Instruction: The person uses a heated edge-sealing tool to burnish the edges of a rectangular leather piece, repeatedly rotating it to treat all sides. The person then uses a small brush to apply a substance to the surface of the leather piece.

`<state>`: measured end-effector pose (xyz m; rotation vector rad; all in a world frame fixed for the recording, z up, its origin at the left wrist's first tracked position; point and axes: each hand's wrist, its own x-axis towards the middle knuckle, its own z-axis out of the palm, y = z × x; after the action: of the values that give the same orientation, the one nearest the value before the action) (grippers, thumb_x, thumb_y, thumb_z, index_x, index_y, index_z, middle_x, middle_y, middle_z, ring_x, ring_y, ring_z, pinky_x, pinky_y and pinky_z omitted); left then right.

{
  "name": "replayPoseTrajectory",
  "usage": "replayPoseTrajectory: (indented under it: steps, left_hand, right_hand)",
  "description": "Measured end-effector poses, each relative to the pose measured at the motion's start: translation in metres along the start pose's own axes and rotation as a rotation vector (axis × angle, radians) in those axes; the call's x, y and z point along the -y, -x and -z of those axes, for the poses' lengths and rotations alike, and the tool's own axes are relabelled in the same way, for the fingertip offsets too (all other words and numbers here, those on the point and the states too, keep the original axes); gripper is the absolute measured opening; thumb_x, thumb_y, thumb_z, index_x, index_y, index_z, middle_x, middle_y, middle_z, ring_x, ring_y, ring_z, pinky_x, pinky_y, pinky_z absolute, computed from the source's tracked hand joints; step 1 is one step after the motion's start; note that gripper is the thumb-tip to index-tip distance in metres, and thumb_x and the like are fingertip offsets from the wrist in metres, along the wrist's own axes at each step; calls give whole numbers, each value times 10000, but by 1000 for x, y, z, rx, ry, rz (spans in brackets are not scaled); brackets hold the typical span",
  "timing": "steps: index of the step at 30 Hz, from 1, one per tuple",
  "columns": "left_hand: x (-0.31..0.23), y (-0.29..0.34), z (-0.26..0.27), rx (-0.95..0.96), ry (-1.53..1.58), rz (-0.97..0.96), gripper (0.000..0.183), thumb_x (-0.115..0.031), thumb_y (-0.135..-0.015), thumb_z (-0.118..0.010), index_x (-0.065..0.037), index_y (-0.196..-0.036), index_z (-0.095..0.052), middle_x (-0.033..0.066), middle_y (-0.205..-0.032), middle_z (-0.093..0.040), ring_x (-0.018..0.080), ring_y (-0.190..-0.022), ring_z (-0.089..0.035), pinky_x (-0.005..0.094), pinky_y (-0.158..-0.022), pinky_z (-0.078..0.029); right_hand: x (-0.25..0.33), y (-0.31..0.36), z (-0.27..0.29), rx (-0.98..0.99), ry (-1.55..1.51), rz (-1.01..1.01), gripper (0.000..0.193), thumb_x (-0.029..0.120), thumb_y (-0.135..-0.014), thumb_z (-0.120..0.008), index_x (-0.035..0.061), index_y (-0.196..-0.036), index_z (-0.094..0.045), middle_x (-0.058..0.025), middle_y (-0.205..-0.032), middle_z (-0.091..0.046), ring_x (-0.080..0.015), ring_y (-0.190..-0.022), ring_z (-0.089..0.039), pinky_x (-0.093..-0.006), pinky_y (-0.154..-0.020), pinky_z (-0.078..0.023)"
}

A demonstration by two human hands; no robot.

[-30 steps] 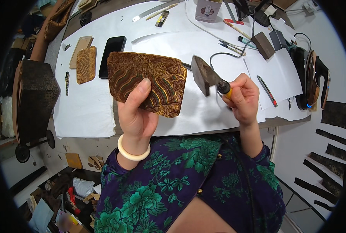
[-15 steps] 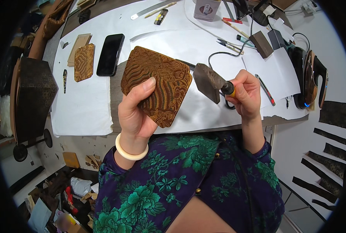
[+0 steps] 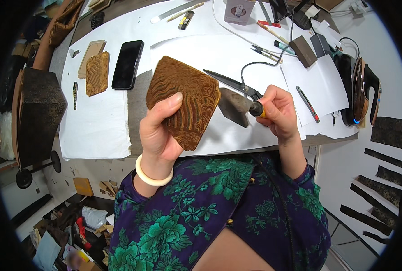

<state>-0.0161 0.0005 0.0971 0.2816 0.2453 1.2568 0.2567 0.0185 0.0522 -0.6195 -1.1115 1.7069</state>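
My left hand (image 3: pixel 160 122) grips a brocade-covered panel (image 3: pixel 183 95), brown and gold with wavy stripes and cut corners. The thumb lies across its face; the fingers behind are hidden. In my right hand (image 3: pixel 280 113) is a small hand iron (image 3: pixel 235 106) with a flat, dark metal head and a yellow handle. The iron's head is at the panel's right edge; whether it touches is hard to tell. Black scissors (image 3: pixel 230 81) lie on the table behind the iron, their handles partly hidden. A dark cord (image 3: pixel 280 194) hangs down over my clothing below the right hand.
White paper (image 3: pixel 95 131) covers much of the table. A phone (image 3: pixel 128 64) and a smaller brocade piece (image 3: pixel 97 73) lie at the left. Toward the right are a cutter knife (image 3: pixel 308 105), a dark block (image 3: pixel 304 52) and a larger clothes iron (image 3: pixel 361 90). A tin (image 3: pixel 239 11) stands behind.
The hand iron has moved left and down to the panel's right edge. The panel has tilted and shifted slightly right. More of the scissors shows now.
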Motion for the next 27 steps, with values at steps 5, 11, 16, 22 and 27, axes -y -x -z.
replayPoseTrajectory:
  steps: [5,11,16,22,27]
  left_hand:
    - [3,4,8,-27,-198,-253,398,-73,-1022,-544,72,-1392,-521,240,-1243,-687,300,-1118,-731,373,-865,-655]
    - [2,9,19,-65,-441,-418,437,-53,-995,-575,54,-1412,-504,218,-1251,-676,324,-1125,-723,462,-957,-635]
    - [1,8,19,-104,-493,-397,446,-63,-981,-592,56,-1403,-510,215,-1251,-677,320,-1100,-728,455,-942,-633]
    - [-4,9,18,-148,-467,-353,444,-72,-967,-609,54,-1385,-531,203,-1231,-690,305,-1079,-733,443,-942,-625]
    - [-5,7,8,-104,-336,-251,444,-69,-965,-599,68,-1382,-534,207,-1228,-702,309,-1096,-736,453,-961,-621]
  right_hand:
    - [0,9,-8,-69,-86,27,268,247,-1060,-689,56,-911,-573,-25,-756,-622,-34,-545,-427,-197,-477,-337]
    - [19,14,-18,-67,18,-54,267,248,-1079,-660,59,-916,-564,-16,-732,-584,-34,-539,-411,-199,-473,-333]
    - [19,14,-15,-37,-51,-162,263,236,-1073,-671,44,-920,-576,-3,-732,-574,-27,-552,-419,-201,-478,-322]
    - [17,18,-8,-126,260,47,255,239,-1060,-695,-11,-1075,-645,-16,-778,-622,-38,-623,-510,-195,-536,-385]
    - [-1,12,-18,-233,411,481,316,243,-1003,-766,-2,-1170,-658,-74,-952,-700,-110,-805,-635,-238,-695,-504]
